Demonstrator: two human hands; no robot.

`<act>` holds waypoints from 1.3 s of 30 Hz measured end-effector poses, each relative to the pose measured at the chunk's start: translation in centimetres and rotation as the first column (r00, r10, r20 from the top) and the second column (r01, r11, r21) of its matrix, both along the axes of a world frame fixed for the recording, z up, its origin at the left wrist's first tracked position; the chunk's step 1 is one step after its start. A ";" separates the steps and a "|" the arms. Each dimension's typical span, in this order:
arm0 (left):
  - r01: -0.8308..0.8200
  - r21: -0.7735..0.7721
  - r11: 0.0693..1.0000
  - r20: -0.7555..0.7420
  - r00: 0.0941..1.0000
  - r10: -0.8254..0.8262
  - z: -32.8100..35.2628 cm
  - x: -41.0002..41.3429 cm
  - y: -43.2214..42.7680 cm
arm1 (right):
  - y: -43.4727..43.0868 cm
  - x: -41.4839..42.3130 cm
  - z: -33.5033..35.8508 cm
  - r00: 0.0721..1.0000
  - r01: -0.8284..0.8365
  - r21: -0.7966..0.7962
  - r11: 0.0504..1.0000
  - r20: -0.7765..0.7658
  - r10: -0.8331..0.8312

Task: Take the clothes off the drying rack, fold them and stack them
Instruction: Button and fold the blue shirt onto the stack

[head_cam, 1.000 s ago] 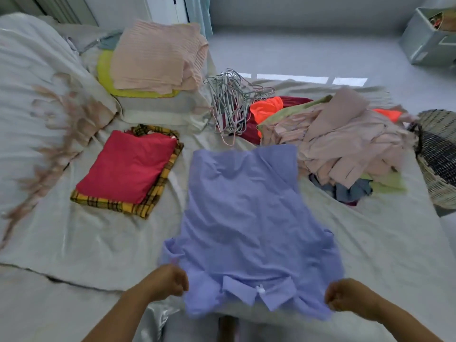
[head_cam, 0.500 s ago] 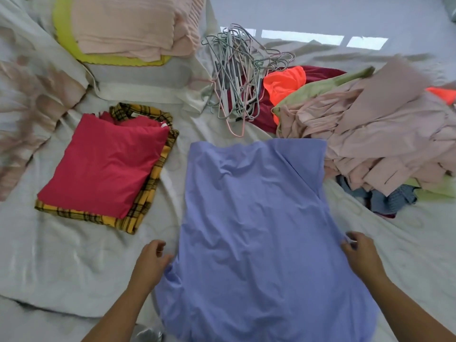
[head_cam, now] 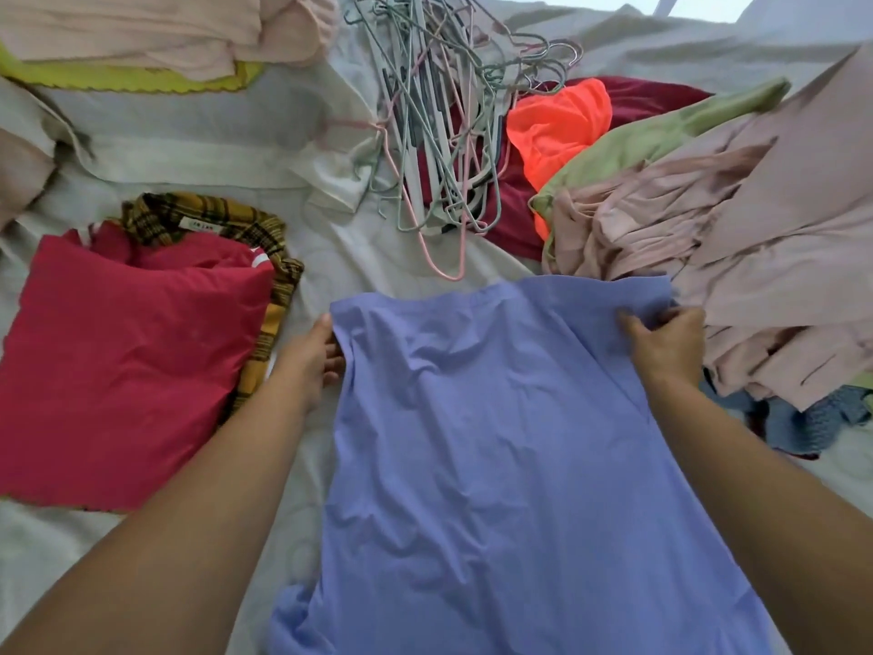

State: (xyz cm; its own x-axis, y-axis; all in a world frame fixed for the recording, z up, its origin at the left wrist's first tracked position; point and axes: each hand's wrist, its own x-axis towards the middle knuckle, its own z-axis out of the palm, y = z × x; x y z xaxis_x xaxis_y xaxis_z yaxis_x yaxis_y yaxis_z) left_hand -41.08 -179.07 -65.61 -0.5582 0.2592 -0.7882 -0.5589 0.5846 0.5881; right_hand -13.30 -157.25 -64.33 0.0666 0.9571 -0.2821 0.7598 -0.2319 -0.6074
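Observation:
A lavender-blue shirt [head_cam: 486,456] lies spread flat on the pale bedsheet [head_cam: 340,257], running from the middle toward me. My left hand [head_cam: 309,361] is at its far left corner, fingers tucked under the edge. My right hand [head_cam: 666,345] pinches the far right corner of the shirt. To the left lies a folded stack: a red garment [head_cam: 127,356] on a yellow plaid one [head_cam: 271,323]. A pile of unfolded clothes [head_cam: 737,248], mostly dusty pink with green, orange and maroon pieces, fills the right side.
A tangle of grey and pink hangers [head_cam: 434,130] lies at the top centre. Folded pink fabric [head_cam: 156,30] on a yellow-green cloth [head_cam: 123,82] sits at the top left. Blue denim [head_cam: 798,423] pokes out beneath the pile at right.
Both hands slid up the sides of the blue shirt from its near end to its far corners. The view has closed in on the bed.

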 end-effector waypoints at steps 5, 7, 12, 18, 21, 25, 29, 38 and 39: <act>0.049 -0.057 0.997 0.032 0.998 -0.048 -0.8 -1.8 1.0 | 1.4 1.2 0.0 0.998 -0.005 -0.043 0.999 -0.058 0.003; 0.020 -0.042 0.999 -0.011 1.000 -0.021 -0.4 -2.5 1.3 | 2.0 1.8 0.9 0.997 -0.045 0.003 0.999 -0.058 0.045; -0.001 0.096 0.995 -0.026 1.000 0.003 1.6 -3.7 2.9 | 4.6 1.9 4.4 0.984 -0.126 0.213 0.969 -0.096 0.149; -0.050 0.160 0.986 -0.138 0.988 0.072 1.4 -5.7 6.2 | 8.2 0.5 4.3 0.954 -0.255 0.280 0.926 -0.081 0.287; -0.008 0.135 0.991 -0.236 0.971 0.040 1.1 -6.1 7.1 | 9.7 0.2 3.4 0.956 -0.268 0.279 0.922 -0.041 0.290; 0.089 0.051 0.995 -0.278 0.958 -0.072 -0.5 -5.4 5.0 | 9.5 0.6 2.0 0.932 -0.350 0.232 0.907 -0.006 0.362; 0.170 -0.059 0.984 -0.346 0.921 -0.180 -0.9 -1.8 -1.8 | 7.2 2.3 1.7 0.924 -0.344 0.258 0.903 -0.075 0.374; 0.399 -0.315 0.861 -0.085 0.892 -0.445 1.8 11.0 -19.4 | -5.1 17.5 -1.3 0.996 -0.073 -0.059 0.996 -0.060 0.069; 0.395 -0.324 0.860 -0.050 0.900 -0.433 1.6 11.6 -20.5 | -6.7 19.2 -1.6 0.997 -0.063 -0.125 0.990 -0.044 0.058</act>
